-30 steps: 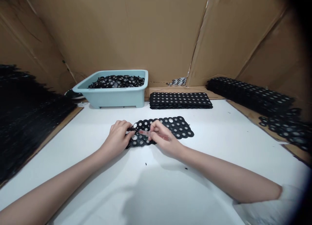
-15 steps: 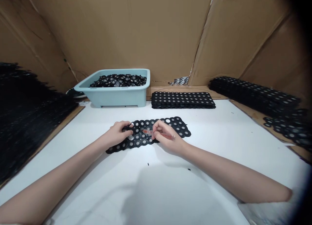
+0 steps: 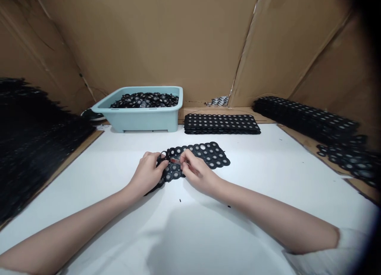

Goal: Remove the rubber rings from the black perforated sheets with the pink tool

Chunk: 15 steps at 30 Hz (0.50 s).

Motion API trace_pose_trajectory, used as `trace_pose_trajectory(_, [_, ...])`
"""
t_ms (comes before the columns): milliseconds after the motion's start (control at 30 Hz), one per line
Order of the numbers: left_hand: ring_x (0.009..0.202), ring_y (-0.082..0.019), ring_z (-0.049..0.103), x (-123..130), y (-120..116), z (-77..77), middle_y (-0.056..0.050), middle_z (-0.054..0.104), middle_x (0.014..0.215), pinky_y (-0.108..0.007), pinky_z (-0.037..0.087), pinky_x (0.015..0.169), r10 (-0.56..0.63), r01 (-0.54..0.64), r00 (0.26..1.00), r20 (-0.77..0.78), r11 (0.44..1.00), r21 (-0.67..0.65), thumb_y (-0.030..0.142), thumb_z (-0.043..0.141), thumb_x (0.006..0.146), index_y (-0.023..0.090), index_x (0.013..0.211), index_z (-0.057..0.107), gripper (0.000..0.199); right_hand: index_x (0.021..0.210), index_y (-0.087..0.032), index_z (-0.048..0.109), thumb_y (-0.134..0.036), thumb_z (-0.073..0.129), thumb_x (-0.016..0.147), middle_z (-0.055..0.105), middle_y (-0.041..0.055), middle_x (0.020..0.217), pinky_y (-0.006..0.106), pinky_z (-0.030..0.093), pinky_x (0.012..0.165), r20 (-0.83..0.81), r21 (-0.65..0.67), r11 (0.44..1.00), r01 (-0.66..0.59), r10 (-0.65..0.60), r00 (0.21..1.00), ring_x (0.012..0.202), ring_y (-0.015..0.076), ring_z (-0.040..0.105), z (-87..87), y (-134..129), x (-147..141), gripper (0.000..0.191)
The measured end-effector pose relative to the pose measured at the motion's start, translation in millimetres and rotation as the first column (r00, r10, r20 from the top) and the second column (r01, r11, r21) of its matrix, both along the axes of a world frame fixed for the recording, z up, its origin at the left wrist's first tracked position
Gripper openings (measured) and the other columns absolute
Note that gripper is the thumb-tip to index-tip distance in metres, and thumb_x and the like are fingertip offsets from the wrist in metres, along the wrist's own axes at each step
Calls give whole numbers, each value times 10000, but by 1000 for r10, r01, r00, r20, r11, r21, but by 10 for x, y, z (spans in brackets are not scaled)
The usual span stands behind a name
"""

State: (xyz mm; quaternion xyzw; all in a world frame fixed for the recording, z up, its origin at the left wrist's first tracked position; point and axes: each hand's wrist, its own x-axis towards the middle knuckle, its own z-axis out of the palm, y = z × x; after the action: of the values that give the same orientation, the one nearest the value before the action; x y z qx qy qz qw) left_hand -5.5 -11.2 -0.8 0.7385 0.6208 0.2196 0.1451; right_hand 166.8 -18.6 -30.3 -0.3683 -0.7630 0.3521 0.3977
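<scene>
A black sheet of joined rings with pale round centres [image 3: 212, 155] lies across the white table, its left end bent up. My left hand [image 3: 149, 170] is closed on that left end, thumb and fingers pinching the rings. My right hand [image 3: 193, 170] grips a reddish, see-through pen-like tool [image 3: 175, 160], whose tip points left at the rings beside my left thumb. Whether the tip touches the sheet is too small to tell.
A light blue tub [image 3: 145, 120] of loose black rings stands at the back left. Behind the sheet lies a stack of similar sheets [image 3: 222, 124]. More stacks [image 3: 306, 116] line the right side, and a dark pile [image 3: 35, 148] rises at the left. Cardboard walls enclose the table [image 3: 119, 235].
My left hand has moved slightly right and now pinches the sheet, lifting and bending its left end. My right hand has shifted slightly left with the tool.
</scene>
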Motion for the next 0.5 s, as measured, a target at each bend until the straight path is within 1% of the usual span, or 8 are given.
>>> trace_pose_trajectory(100, [922,-251,495,-15,-25,29,-72,595,848,-341,388,758,-43,43,999,1,999,-17,339,409,774,188,780,547,204,809,-207,369,-159,364,797,389,-46,649,218,262,512,-31,-37,999,-16,15,999,516,83,340,19,-1,1,50])
trace_pose_trajectory(167, [927,-259,497,-55,6,42,-70,597,837,-357,379,775,-67,66,996,-57,998,-18,350,413,772,194,770,548,206,788,-204,384,-183,386,793,393,-48,643,218,275,520,-97,-105,994,-33,23,995,520,81,353,24,26,17,22])
trace_pose_trajectory(233, [932,-275,498,-108,61,46,-69,602,822,-379,362,794,-69,69,989,-134,998,-1,377,441,755,196,754,547,210,752,-196,397,-192,402,783,408,-43,645,224,303,545,-211,-193,981,-28,-13,977,543,83,385,22,67,34,32])
trace_pose_trajectory(300, [923,-281,509,-163,123,39,-56,610,821,-390,357,801,-64,63,984,-163,998,-14,404,481,725,200,768,548,218,724,-190,400,-194,416,775,421,-39,641,233,329,574,-316,-277,961,-7,-84,945,574,90,419,18,100,45,53])
trace_pose_trajectory(367, [905,-267,528,-207,177,21,-35,618,849,-375,371,790,-68,61,991,-118,996,-61,398,524,690,210,837,551,239,726,-188,405,-216,438,780,421,-41,627,237,335,578,-351,-310,951,-5,-109,930,580,93,425,15,109,47,69])
trace_pose_trajectory(433, [897,-243,543,-230,219,-1,-20,622,908,-345,387,786,-75,73,997,-13,993,-92,389,545,675,219,931,548,307,748,-189,420,-261,453,798,419,-41,629,236,328,569,-324,-276,961,-25,-68,943,573,91,414,12,90,42,94])
trace_pose_trajectory(500, [887,-225,554,-232,250,-17,-23,629,932,-321,394,787,-78,89,991,105,991,-102,404,525,697,205,941,562,318,776,-190,431,-286,446,815,431,-35,663,236,327,570,-286,-228,972,-47,-21,958,582,88,411,8,59,35,104])
